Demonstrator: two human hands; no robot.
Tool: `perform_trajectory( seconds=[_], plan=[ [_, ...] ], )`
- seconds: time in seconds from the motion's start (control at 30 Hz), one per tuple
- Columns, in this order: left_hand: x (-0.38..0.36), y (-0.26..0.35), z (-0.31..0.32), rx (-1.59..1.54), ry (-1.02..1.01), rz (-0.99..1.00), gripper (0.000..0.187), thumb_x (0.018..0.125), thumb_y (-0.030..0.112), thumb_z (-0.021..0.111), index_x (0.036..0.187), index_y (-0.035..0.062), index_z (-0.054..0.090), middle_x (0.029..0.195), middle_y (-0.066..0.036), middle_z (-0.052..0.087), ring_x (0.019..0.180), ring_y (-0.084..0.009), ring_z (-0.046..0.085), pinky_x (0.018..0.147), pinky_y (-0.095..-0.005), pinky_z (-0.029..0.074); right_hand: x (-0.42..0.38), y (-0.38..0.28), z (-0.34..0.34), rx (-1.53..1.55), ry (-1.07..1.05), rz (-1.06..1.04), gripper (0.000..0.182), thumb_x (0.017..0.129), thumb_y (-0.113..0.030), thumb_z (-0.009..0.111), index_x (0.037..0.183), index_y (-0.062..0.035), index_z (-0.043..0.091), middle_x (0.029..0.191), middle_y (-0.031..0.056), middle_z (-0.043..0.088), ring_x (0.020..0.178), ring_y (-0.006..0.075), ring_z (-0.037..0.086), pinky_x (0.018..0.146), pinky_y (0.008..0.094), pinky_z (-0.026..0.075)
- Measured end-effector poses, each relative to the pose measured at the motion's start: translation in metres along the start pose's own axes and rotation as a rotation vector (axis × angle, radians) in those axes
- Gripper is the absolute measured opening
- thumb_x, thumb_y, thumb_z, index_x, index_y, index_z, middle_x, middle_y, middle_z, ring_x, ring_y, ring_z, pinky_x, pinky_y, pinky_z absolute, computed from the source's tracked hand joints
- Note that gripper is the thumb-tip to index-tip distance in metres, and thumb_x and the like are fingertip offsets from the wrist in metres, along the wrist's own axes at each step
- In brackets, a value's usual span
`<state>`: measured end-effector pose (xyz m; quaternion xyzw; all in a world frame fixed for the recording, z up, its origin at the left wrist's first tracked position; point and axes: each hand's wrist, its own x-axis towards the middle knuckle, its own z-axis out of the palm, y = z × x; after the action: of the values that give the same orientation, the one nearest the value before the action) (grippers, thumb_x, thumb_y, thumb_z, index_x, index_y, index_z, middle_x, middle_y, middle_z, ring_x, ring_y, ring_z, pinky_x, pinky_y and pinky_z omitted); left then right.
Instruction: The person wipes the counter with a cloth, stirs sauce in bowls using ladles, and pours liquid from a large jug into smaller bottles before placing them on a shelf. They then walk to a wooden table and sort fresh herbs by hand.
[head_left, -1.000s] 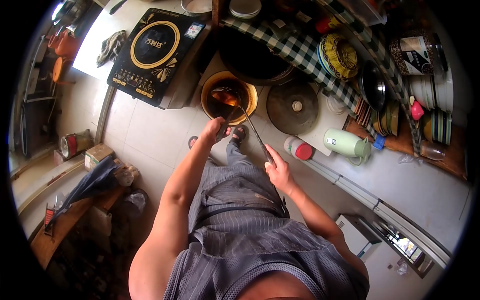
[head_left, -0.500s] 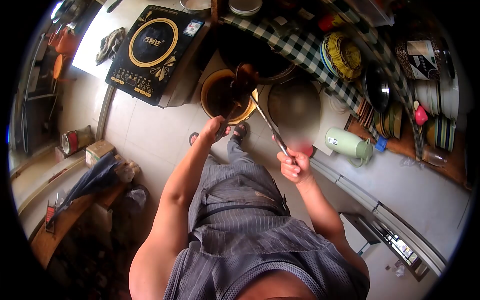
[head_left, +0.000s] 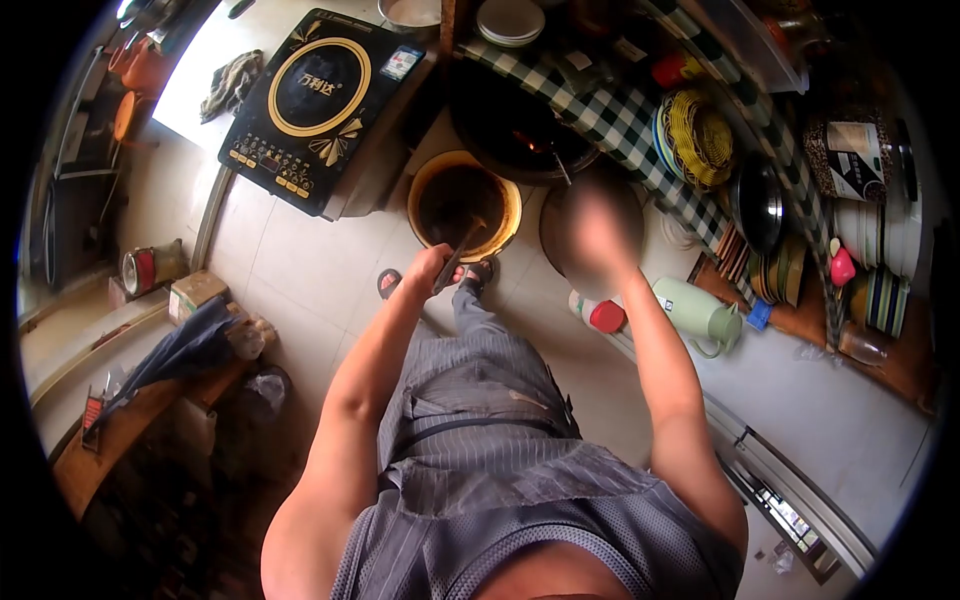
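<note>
My left hand (head_left: 432, 268) is closed around a dark stick-like utensil (head_left: 464, 242), whose far end reaches over the yellow-rimmed pot (head_left: 514, 205) on the floor. Dark brown contents fill the lower part of that pot. To the right, a blurred area covers my right hand (head_left: 598, 235), stretched forward. From it the thin metal handle of a ladle (head_left: 562, 166) runs into a large dark wok (head_left: 490, 150); the ladle's bowl is hidden in the dark. A round lid-like disc (head_left: 548, 235) lies under my right hand.
A black induction cooker (head_left: 310, 95) stands at the upper left, beside a crumpled rag (head_left: 230, 85). On the right are a pale green thermos jug (head_left: 695, 312), a red-lidded jar (head_left: 606, 315), a yellow basket (head_left: 697, 145) and stacked bowls. Checkered cloth (head_left: 610, 125) edges the shelf.
My right hand has swung forward and right, carrying the ladle from over the pot into the wok. My left hand stays by the pot with its utensil.
</note>
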<state>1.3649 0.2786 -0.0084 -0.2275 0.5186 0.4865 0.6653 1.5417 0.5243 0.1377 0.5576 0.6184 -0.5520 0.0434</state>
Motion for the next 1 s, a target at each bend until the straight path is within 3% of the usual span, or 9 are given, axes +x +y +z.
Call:
perform_trajectory(
  seconds=[0.1,0.27,0.37,0.47,0.57,0.7,0.77,1.0],
  plan=[
    [0.001,0.001,0.0,0.015,-0.013,-0.024,0.025,0.094,0.018,0.044,0.093,-0.0056,0.052,0.065,-0.016,0.061,0.048,-0.0225,0.059,0.047,-0.0306,0.055,0.023,0.013,0.001,0.147,-0.096,-0.157,0.035,0.091,-0.008,0.048,0.125,-0.0129,0.045,0.066,0.0057,0.055,0.042,0.0128,0.047,0.037,0.0279,0.04],
    [-0.003,0.004,0.004,0.016,-0.003,-0.044,0.026,0.094,0.019,0.043,0.094,-0.0059,0.053,0.064,-0.016,0.062,0.047,-0.0221,0.059,0.047,-0.031,0.054,0.032,0.021,-0.008,0.4,-0.258,-0.168,0.007,0.091,-0.016,0.05,0.094,-0.0115,0.054,0.061,0.002,0.053,0.047,0.0111,0.047,0.043,0.026,0.038],
    [-0.004,0.003,0.005,0.013,0.0,-0.022,0.026,0.094,0.019,0.043,0.094,-0.0055,0.053,0.064,-0.015,0.062,0.047,-0.0218,0.059,0.047,-0.0307,0.054,0.028,0.024,-0.013,0.432,-0.291,-0.255,0.021,0.091,-0.021,0.051,0.074,-0.0106,0.059,0.059,-0.0002,0.052,0.05,0.0101,0.047,0.047,0.0248,0.037],
    [-0.011,0.006,0.007,0.039,-0.024,-0.016,0.026,0.094,0.02,0.043,0.094,-0.005,0.052,0.064,-0.015,0.062,0.047,-0.0216,0.058,0.047,-0.0304,0.054,0.021,0.026,-0.012,0.377,-0.325,-0.447,0.033,0.091,-0.025,0.049,0.059,-0.0139,0.051,0.052,-0.0027,0.046,0.047,0.0086,0.041,0.044,0.023,0.03],
    [-0.007,0.004,0.004,0.066,-0.031,0.012,0.03,0.093,0.017,0.041,0.093,-0.0104,0.053,0.065,-0.017,0.062,0.05,-0.0238,0.06,0.049,-0.0319,0.055,0.004,0.019,-0.01,0.491,-0.306,-0.433,0.033,0.09,-0.024,0.05,0.059,-0.0142,0.049,0.05,-0.0027,0.044,0.045,0.0084,0.039,0.044,0.0234,0.03],
    [0.002,0.002,-0.001,0.07,-0.039,-0.004,0.029,0.092,0.017,0.042,0.092,-0.0092,0.054,0.065,-0.017,0.062,0.049,-0.0234,0.06,0.049,-0.0318,0.055,-0.011,0.016,-0.014,0.527,-0.28,-0.378,0.035,0.089,-0.024,0.05,0.056,-0.014,0.048,0.05,-0.0029,0.044,0.044,0.0083,0.04,0.044,0.0236,0.03],
    [0.002,0.002,-0.001,0.061,-0.016,-0.012,0.029,0.092,0.017,0.042,0.091,-0.0089,0.055,0.065,-0.016,0.062,0.048,-0.023,0.059,0.048,-0.0315,0.055,-0.013,0.019,-0.015,0.458,-0.169,-0.448,0.035,0.089,-0.024,0.051,0.055,-0.0142,0.047,0.049,-0.0033,0.044,0.043,0.0078,0.04,0.043,0.0237,0.03],
    [0.002,0.002,-0.002,0.062,-0.022,0.012,0.028,0.092,0.017,0.043,0.091,-0.0089,0.055,0.065,-0.017,0.063,0.047,-0.0231,0.059,0.047,-0.0313,0.055,-0.014,0.03,-0.02,0.498,-0.213,-0.453,0.036,0.089,-0.025,0.052,0.055,-0.0133,0.048,0.046,-0.0041,0.042,0.042,0.0068,0.039,0.043,0.0225,0.03]
  ],
)
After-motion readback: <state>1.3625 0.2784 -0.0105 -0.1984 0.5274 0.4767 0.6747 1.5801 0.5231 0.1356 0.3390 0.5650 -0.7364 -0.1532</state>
